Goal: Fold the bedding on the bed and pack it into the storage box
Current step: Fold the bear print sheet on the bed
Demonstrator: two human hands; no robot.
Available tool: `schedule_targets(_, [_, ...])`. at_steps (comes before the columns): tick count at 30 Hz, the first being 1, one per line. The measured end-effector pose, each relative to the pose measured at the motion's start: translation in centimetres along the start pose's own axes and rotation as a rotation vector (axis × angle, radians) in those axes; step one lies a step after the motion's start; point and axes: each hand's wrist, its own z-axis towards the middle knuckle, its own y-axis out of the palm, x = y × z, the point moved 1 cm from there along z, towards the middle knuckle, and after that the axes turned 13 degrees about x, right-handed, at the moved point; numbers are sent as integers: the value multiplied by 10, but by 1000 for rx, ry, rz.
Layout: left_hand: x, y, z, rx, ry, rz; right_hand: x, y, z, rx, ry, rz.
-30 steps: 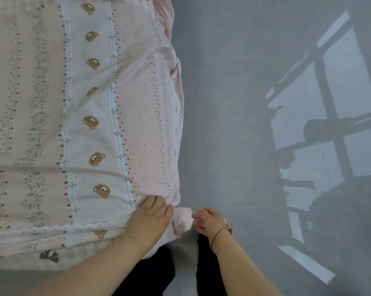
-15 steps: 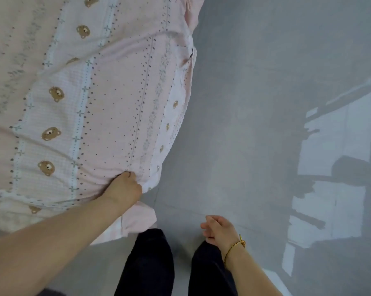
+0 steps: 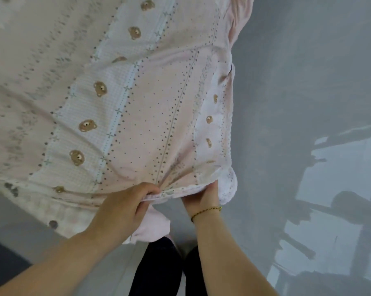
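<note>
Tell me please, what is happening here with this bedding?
A person stands on the grey floor. The left hand grips the near edge of the pink bear-printed fabric quilt, and the right hand holds the same edge at its corner. The quilt lies broadly spread, not yet folded small.

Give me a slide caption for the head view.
Left hand and right hand hold the near edge of a pink bear-print quilt above a grey floor.

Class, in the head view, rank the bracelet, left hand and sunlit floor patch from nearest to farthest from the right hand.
1. Bracelet: on the wrist of the right hand.
2. Left hand: beside it, gripping the bedding.
3. Sunlit floor patch: far right, below.
</note>
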Motion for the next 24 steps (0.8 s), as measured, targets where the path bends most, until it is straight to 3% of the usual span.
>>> schedule_targets(3, [-12, 2, -3, 18, 22, -40, -7, 14, -2, 62, -173, -57])
schedule_targets(8, [-19, 7, -10, 66, -10, -84, -10, 2, -18, 83, -244, -63])
schedule_targets(11, [-13, 14, -15, -89, -26, -184, -14, -8, -30, 33, -305, -114])
schedule_targets(13, [6, 15, -12, -151, 29, -293, -16, -12, -39, 63, -356, -177])
schedule_targets(15, [30, 22, -5, -166, 169, -206, -21, -15, -53, 70, -435, -280])
schedule_targets(18, [59, 32, 2, 1, 353, 52, -23, -14, -76, 6, -537, -445])
schedule_targets(21, [72, 27, 6, 129, 469, 69, -24, -12, -104, -87, -546, -480])
schedule_targets(24, [80, 0, 15, 193, 530, 46, -31, -7, -131, -73, -495, -392])
